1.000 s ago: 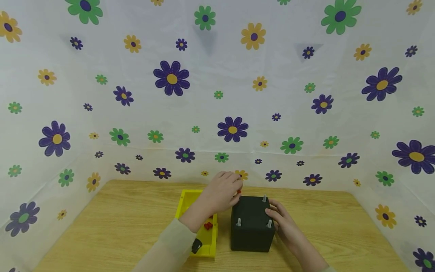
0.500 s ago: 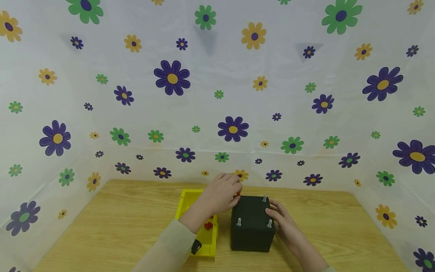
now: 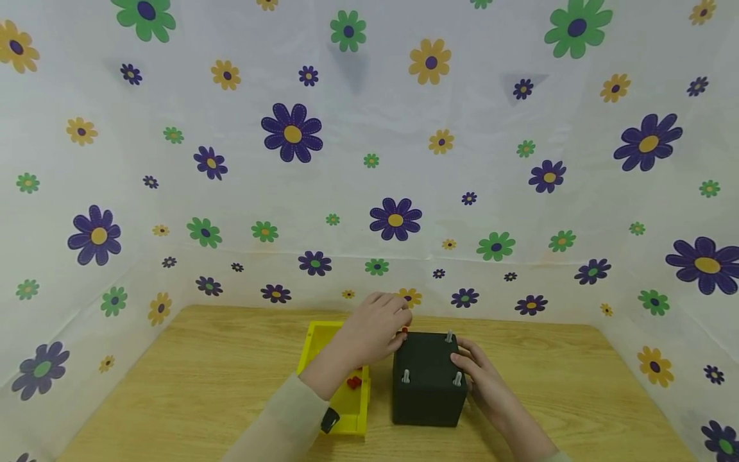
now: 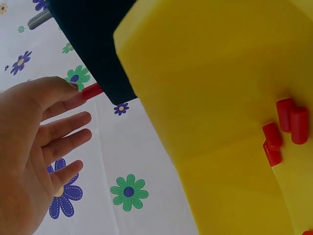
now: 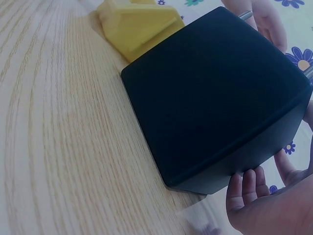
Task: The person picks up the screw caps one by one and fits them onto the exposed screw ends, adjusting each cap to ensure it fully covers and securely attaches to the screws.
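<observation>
Between thumb and index finger, my left hand (image 4: 29,142) pinches a small red cap (image 4: 92,91) at the far left corner of a black box (image 3: 429,404). The other fingers of that hand are held away from the box. The cap covers whatever post is at that corner. Threaded metal bolts (image 3: 407,376) stand up from the other corners of the box's top. My right hand (image 3: 491,393) holds the box from the right, its thumb at the top edge and its fingers against the side (image 5: 249,186).
Left of the box stands a yellow bin (image 3: 351,423), partly under my left forearm. Several loose red caps (image 4: 299,125) lie in it. A small black object (image 3: 330,420) shows at the bin's near end. A flower-printed sheet (image 3: 346,179) rises behind the wooden table (image 3: 231,385).
The fingers of my left hand have shifted slightly around the red cap at the corner, and less of the cap shows than half a second ago. The right hand and the box stay put.
</observation>
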`<act>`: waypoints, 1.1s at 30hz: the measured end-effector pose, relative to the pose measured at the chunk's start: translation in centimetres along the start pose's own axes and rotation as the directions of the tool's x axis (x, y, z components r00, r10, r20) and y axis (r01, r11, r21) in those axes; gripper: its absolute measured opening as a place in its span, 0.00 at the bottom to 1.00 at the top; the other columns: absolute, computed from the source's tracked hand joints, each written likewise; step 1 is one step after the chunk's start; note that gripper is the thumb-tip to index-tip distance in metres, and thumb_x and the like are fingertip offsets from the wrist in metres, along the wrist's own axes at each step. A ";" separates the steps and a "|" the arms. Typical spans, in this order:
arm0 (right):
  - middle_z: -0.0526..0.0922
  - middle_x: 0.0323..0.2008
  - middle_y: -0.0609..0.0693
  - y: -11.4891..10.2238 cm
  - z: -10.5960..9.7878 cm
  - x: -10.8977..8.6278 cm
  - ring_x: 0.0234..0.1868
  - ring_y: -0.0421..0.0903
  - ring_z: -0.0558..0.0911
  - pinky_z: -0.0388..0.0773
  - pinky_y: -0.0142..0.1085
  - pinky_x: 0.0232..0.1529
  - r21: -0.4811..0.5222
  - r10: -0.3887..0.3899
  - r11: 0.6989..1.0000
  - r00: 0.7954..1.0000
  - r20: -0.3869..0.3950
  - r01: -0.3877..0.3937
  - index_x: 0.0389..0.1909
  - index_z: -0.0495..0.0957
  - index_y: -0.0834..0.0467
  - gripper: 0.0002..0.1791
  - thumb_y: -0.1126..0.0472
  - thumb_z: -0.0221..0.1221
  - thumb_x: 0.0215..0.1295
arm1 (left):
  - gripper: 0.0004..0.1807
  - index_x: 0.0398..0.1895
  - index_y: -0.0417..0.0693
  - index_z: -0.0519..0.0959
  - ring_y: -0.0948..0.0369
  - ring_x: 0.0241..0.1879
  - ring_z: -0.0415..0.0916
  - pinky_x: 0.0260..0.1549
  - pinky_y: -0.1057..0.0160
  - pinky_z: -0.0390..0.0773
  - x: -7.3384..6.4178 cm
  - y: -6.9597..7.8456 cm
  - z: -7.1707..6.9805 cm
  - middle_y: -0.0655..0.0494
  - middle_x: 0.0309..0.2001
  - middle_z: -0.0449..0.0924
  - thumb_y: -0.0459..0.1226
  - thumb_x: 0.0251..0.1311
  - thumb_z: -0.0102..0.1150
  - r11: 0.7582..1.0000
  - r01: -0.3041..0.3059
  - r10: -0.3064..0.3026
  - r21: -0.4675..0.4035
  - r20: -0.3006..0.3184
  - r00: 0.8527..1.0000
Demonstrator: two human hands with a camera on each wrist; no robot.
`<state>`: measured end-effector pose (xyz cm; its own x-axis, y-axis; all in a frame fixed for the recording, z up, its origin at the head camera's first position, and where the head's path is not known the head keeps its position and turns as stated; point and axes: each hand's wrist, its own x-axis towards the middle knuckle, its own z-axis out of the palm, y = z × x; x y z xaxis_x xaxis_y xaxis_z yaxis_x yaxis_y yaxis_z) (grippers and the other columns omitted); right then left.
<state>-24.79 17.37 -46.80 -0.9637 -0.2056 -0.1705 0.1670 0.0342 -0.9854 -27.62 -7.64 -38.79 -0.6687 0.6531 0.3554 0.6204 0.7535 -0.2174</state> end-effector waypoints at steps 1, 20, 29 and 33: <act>0.60 0.80 0.64 0.0 0.0 0.0 0.77 0.60 0.65 0.68 0.49 0.71 0.001 0.000 1.000 1.000 0.000 0.000 0.78 0.58 0.57 0.32 0.52 0.53 0.80 | 0.09 0.50 0.56 0.84 0.58 0.62 0.79 0.73 0.56 0.74 0.0 0.0 0.0 0.59 0.57 0.84 0.45 0.72 0.66 1.000 -0.004 0.004 0.004 -0.004 1.000; 0.57 0.80 0.65 0.0 0.0 -0.1 0.79 0.64 0.62 0.66 0.54 0.75 -0.002 0.014 1.000 1.000 0.005 -0.014 0.81 0.53 0.58 0.35 0.52 0.52 0.80 | 0.12 0.54 0.54 0.85 0.58 0.63 0.79 0.74 0.56 0.73 -0.5 0.4 -0.3 0.58 0.59 0.84 0.39 0.69 0.65 1.000 -0.015 0.015 0.024 -0.014 1.000; 0.59 0.79 0.64 0.1 0.0 0.0 0.77 0.62 0.65 0.68 0.51 0.73 -0.009 0.011 1.000 1.000 0.005 -0.011 0.80 0.55 0.56 0.35 0.51 0.52 0.79 | 0.13 0.55 0.55 0.84 0.58 0.64 0.79 0.74 0.56 0.73 -0.7 0.3 -0.1 0.58 0.59 0.84 0.38 0.69 0.64 1.000 -0.006 0.006 0.011 -0.012 1.000; 0.59 0.79 0.64 0.1 0.0 0.1 0.77 0.62 0.65 0.68 0.50 0.72 -0.010 0.012 1.000 1.000 0.006 -0.012 0.80 0.55 0.56 0.35 0.51 0.52 0.79 | 0.13 0.54 0.55 0.84 0.58 0.63 0.79 0.74 0.56 0.73 -0.9 0.3 -0.2 0.59 0.58 0.84 0.38 0.69 0.63 1.000 -0.006 0.006 0.005 -0.018 1.000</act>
<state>-24.83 17.39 -46.90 -0.9603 -0.2114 -0.1820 0.1762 0.0462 -0.9833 -26.80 -8.00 -39.01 -0.6572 0.6565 0.3702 0.6228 0.7497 -0.2239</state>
